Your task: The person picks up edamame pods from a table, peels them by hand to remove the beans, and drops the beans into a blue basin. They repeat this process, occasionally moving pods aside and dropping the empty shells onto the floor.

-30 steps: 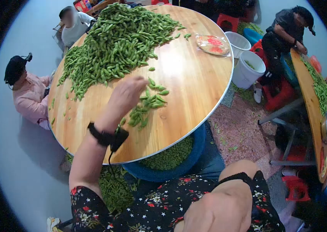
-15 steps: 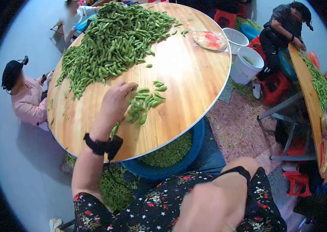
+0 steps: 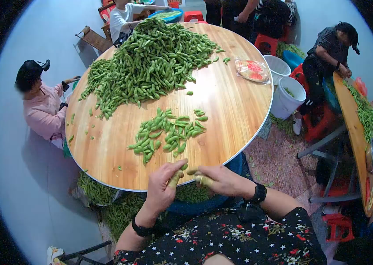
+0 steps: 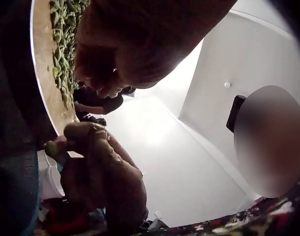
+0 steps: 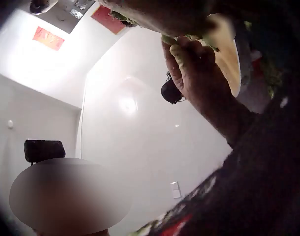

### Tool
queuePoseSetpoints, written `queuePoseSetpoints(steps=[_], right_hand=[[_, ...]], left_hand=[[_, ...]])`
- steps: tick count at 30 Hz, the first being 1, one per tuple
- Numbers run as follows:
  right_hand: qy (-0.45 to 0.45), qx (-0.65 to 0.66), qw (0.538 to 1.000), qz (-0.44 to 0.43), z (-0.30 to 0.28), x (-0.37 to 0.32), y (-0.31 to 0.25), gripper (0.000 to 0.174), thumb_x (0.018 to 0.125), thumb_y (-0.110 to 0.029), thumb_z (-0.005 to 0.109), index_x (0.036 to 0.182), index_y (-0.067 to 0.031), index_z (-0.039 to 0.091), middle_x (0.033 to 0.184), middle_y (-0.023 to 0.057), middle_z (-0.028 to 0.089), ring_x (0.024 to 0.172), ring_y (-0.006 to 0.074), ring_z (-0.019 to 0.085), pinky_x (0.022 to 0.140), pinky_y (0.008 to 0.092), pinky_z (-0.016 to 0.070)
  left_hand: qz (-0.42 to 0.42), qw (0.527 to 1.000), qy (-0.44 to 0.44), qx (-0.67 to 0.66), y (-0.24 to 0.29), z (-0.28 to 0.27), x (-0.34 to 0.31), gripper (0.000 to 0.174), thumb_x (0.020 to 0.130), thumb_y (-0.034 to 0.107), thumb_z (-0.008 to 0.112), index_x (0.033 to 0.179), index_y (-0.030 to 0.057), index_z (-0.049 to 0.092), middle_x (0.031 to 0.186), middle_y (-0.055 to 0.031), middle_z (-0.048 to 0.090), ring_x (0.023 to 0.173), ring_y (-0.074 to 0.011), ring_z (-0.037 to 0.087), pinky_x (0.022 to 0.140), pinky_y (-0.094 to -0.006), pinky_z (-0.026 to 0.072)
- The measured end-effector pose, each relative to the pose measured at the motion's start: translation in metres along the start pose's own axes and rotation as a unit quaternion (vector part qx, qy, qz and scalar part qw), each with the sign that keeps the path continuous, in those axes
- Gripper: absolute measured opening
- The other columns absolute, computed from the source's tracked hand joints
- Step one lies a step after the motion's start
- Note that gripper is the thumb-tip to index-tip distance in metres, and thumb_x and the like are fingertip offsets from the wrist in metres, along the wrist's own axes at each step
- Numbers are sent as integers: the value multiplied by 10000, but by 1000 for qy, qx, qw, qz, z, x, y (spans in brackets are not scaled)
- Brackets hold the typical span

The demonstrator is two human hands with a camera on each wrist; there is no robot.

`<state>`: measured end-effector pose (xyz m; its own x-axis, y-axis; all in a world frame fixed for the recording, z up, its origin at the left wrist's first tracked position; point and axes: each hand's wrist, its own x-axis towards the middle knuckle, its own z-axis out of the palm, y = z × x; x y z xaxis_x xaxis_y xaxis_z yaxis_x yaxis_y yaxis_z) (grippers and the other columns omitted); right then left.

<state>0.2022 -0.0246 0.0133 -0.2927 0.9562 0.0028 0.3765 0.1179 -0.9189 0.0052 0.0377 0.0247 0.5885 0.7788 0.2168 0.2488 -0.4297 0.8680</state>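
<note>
Both hands are close together over the table's near edge in the head view. My left hand (image 3: 162,185) pinches a green soybean pod (image 3: 183,167) between thumb and finger; the same pod shows at its fingertips in the right wrist view. Facing it, my right hand (image 3: 221,180) has thumb and finger closed on another pod, whose green end (image 4: 51,149) sticks out in the left wrist view. Both thumbs look yellow-green. Just beyond the hands lies a loose batch of pods (image 3: 151,132). Behind that rises a large heap of pods (image 3: 151,66).
The round wooden table (image 3: 235,119) has a packaged flat item (image 3: 252,70) on its right side. White buckets (image 3: 288,99) stand past that edge. Under the near edge sits a blue tub (image 3: 195,206) holding green beans. Other people (image 3: 41,106) work around the room.
My left hand has drawn back from the loose pods to the near edge and pinches a pod. My right hand has moved from before the chest to beside it.
</note>
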Motion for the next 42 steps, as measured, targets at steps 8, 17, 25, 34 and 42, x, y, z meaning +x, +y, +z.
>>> queuePoseSetpoints(steps=[8,17,25,34,42], right_hand=[[0,85,996,13,-6,6,-9,271,973,-249,421,1116,-38,514,753,91,590,663,202,594,617,348,479],[-39,11,997,67,-17,5,-23,260,950,-201,453,1134,-19,475,751,150,591,704,268,606,656,392,466],[-63,-21,997,47,-18,7,-23,244,951,-214,436,1105,-27,466,731,168,591,685,312,606,629,428,461],[-83,-270,959,-34,-12,4,-28,199,890,-130,457,1065,-35,468,674,254,556,597,407,577,534,467,457],[-271,338,867,247,-25,14,-4,173,950,-206,408,1019,-87,512,626,59,554,361,110,445,308,233,331]], left_hand=[[47,996,3,78,-4,7,1,300,848,9,561,1147,-1,576,913,-207,630,797,-332,639,696,-370,509],[66,982,-57,166,-7,-9,10,115,842,85,577,935,20,589,761,-177,595,729,-366,599,619,-422,470],[80,969,-114,204,-5,-16,8,124,842,115,574,932,32,587,769,-176,599,739,-368,596,626,-421,466],[111,956,-150,226,3,-22,0,141,772,19,577,911,35,588,759,-170,603,730,-349,613,609,-417,483],[161,969,-134,134,-14,-8,-12,194,736,-5,602,925,39,603,762,-135,615,709,-325,612,617,-389,485]])
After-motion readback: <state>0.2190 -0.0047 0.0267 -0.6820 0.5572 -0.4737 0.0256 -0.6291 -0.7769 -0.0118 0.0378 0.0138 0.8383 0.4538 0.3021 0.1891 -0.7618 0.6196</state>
